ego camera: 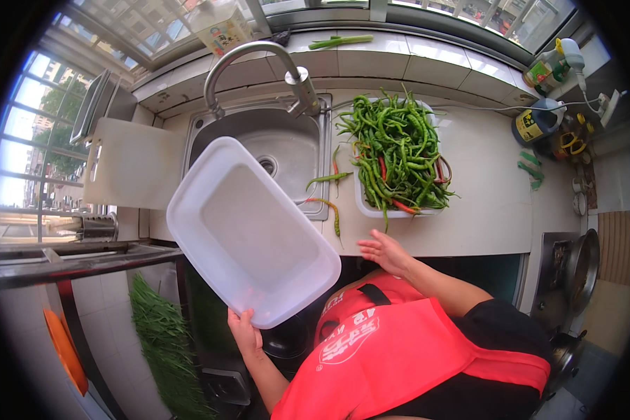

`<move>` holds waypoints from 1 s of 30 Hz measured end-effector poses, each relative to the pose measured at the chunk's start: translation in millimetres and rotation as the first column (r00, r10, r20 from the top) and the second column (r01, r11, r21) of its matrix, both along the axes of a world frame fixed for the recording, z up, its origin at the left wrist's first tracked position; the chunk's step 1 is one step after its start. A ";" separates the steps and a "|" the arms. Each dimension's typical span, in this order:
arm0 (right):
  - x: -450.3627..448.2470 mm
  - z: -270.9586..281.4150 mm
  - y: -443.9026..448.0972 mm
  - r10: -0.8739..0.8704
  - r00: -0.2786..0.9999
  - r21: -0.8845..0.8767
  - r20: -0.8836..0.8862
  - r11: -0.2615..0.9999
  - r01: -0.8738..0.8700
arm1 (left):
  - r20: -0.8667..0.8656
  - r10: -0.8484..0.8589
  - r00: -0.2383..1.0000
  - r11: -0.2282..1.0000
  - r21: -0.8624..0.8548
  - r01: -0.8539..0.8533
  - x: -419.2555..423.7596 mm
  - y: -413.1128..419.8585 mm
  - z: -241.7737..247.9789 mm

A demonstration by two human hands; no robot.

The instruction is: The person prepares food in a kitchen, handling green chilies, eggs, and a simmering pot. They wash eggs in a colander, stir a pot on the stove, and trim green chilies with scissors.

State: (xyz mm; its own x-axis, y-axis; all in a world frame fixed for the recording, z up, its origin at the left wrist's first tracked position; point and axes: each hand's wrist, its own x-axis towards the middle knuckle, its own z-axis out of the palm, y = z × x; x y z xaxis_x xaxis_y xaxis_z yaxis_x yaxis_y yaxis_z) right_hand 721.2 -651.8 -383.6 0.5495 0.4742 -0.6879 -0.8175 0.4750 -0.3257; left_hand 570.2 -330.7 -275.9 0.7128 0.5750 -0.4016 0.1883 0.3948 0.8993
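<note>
My left hand [245,331] grips the near rim of a white plastic tub [257,231], which is tilted over the near left part of the steel sink [278,131]; nothing lies in it. My right hand [386,253] holds nothing, its fingers apart, just below a second white tub [365,206]. That tub is heaped with long green chili peppers [399,142], a few red ones among them. Several loose peppers [337,215] lie on the counter and over the sink's right edge. Scissor-like red handles [444,170] stick out at the heap's right side.
A curved faucet [303,92] stands behind the sink. On the left are a cutting board [136,165] and a steel utensil holder [101,227]. Bottles [535,123] and a striped cloth [530,168] sit right, before a stove with a pan [583,270]. Cut greens [163,336] lie lower left.
</note>
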 end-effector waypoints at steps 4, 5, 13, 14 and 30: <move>15.7 -60.6 -31.4 -0.478 0.875 -0.095 -0.073 0.877 0.471 | -0.093 -0.086 0.992 0.996 -0.017 0.085 11.0 -7.0 -12.4; 21.7 -61.5 -33.1 -0.547 0.836 -0.088 -0.041 0.835 0.543 | -0.110 -0.121 0.987 0.993 -0.014 0.120 14.8 -8.1 -16.2; 47.1 -82.2 -52.7 -0.630 0.776 -0.323 0.026 0.729 0.603 | -0.175 -0.355 0.918 0.934 -0.024 0.356 69.6 -1.7 -22.6; 42.6 -89.2 -64.0 -0.617 0.784 -0.305 0.065 0.736 0.604 | -0.192 -0.384 0.903 0.921 -0.004 0.390 77.4 2.5 -26.9; -22.5 -76.3 -289.9 -0.621 0.758 -0.567 0.199 0.558 0.606 | -0.104 -0.779 0.618 0.614 0.073 0.786 254.3 -128.9 -99.0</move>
State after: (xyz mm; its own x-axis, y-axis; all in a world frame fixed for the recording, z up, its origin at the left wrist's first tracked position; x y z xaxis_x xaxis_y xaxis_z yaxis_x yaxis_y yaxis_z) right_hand 698.8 -941.6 -459.9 0.5385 -0.4553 -0.7090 -0.4105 0.5931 -0.6926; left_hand 824.5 -459.6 -374.9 0.8898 -0.1518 -0.4303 0.4327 -0.0182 0.9013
